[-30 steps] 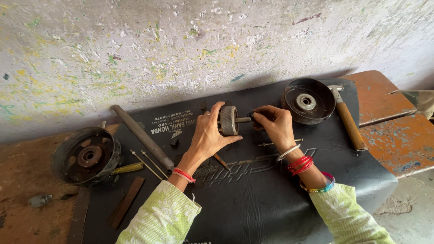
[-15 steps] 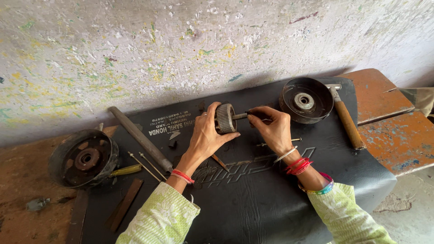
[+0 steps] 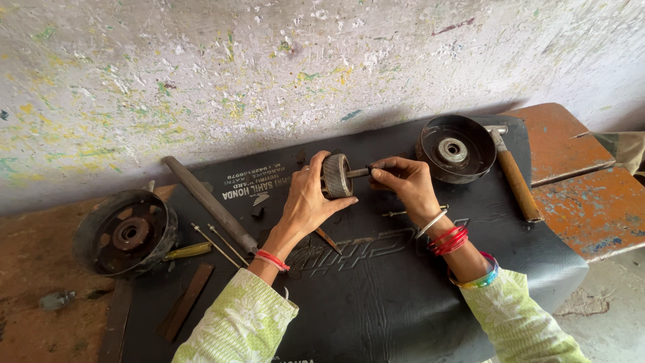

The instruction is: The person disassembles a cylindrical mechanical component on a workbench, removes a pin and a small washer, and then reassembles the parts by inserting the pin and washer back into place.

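- Grey knurled metal roller (image 3: 335,175) with a short shaft (image 3: 357,173) sticks out sideways above the black vinyl mat (image 3: 403,296), near the middle of the counter (image 3: 591,215).
- The left hand (image 3: 306,202) has its fingers wrapped around the roller, gripping it from the 8 o'clock side.
- The right hand (image 3: 406,185) pinches the shaft end between closed fingers, at the roller's 3 o'clock.
- A dark round metal pulley drum (image 3: 455,149) lies at 2 o'clock from the hands, with a wooden-handled hammer (image 3: 514,175) just beside it.
- A black spoked wheel (image 3: 126,233) sits at 9 o'clock, well apart; a long grey steel bar (image 3: 209,204) and a yellow-handled screwdriver (image 3: 188,251) lie between.
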